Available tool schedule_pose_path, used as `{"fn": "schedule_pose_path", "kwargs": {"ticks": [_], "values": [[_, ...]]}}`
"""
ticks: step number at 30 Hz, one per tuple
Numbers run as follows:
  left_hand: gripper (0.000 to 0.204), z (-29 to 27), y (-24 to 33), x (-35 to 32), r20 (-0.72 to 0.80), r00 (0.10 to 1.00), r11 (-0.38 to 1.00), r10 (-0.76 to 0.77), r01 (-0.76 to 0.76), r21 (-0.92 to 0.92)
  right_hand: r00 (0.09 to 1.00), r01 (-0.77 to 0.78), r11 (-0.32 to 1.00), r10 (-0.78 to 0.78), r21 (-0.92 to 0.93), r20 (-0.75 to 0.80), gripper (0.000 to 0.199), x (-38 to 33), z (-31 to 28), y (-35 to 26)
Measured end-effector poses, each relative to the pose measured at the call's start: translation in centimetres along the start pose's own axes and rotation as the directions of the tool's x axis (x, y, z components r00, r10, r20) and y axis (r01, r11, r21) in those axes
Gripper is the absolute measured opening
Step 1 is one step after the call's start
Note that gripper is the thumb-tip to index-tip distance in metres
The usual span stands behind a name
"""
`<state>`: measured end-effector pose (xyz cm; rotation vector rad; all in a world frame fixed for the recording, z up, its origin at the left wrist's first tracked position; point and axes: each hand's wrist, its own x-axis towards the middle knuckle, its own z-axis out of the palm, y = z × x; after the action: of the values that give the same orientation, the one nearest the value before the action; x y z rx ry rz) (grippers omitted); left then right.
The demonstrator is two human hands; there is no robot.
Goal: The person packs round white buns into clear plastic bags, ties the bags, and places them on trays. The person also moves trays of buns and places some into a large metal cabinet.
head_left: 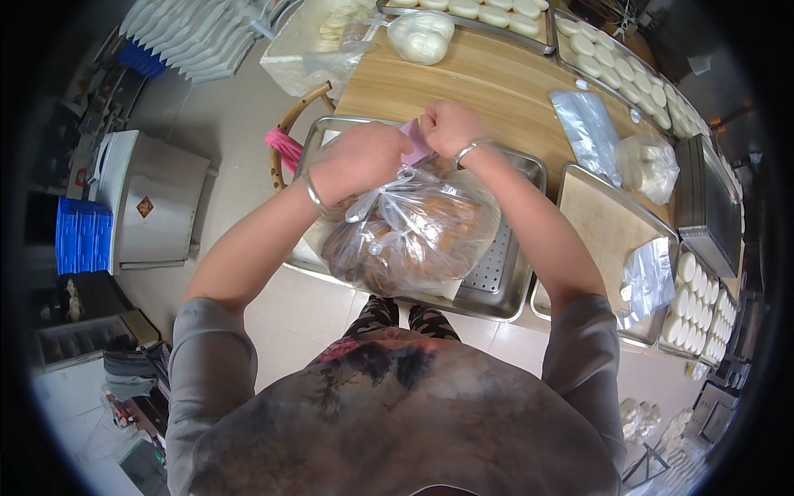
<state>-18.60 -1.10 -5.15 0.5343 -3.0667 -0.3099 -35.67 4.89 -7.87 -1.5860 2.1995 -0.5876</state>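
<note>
A knotted clear plastic bag [405, 236] full of brown, bread-like rounds sits over a steel tray [517, 302] in front of me. Just beyond its gathered top, a small pink paper-like slip [416, 142] spans the gap between my hands. My left hand [364, 155] is closed at the slip's left edge, its fingertips mostly hidden behind the knuckles. Thumb and fingers of my right hand [454, 130] pinch the slip's upper right side. The bag's contents show only through shiny, creased plastic.
On the wooden table [488, 83], a bag of white dough pieces [421, 37] lies at the far side. A paper-lined tray [591, 223] and stacked dark trays [709, 202] are on the right. Several trays of white dough rounds [616, 70] line the back. A bamboo chair [281, 145] stands left.
</note>
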Motion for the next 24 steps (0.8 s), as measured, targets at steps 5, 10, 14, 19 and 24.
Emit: {"fn": "schedule_pose_path", "kwargs": {"ticks": [5,10,14,19,24], "values": [[0.024,0.8,-1.0,1.5,0.193,0.975,0.958,-0.108,0.154,-0.242,0.999,-0.019,0.998,0.022,0.064,-0.044,0.024,-0.2,0.2,0.3],[0.024,0.3,-1.4,1.7,0.412,0.888,0.796,-0.203,0.395,-0.46,0.999,-0.038,0.994,0.039,-0.101,0.007,0.023,-0.6,0.7,0.2],[0.025,-0.3,-0.8,1.0,0.403,0.893,0.827,-0.201,0.375,-0.419,0.997,0.013,0.989,-0.001,-0.147,0.082,0.023,-0.1,1.0,0.7],[0.023,-0.8,-0.1,1.0,0.354,0.929,0.867,-0.107,0.262,-0.425,0.979,0.079,0.993,-0.06,0.09,-0.197,0.015,0.1,2.2,1.0],[0.022,-1.3,0.8,0.9,0.379,0.922,0.707,-0.074,0.317,-0.632,0.945,0.177,0.962,-0.107,0.207,-0.308,0.013,0.4,3.1,0.8]]}}
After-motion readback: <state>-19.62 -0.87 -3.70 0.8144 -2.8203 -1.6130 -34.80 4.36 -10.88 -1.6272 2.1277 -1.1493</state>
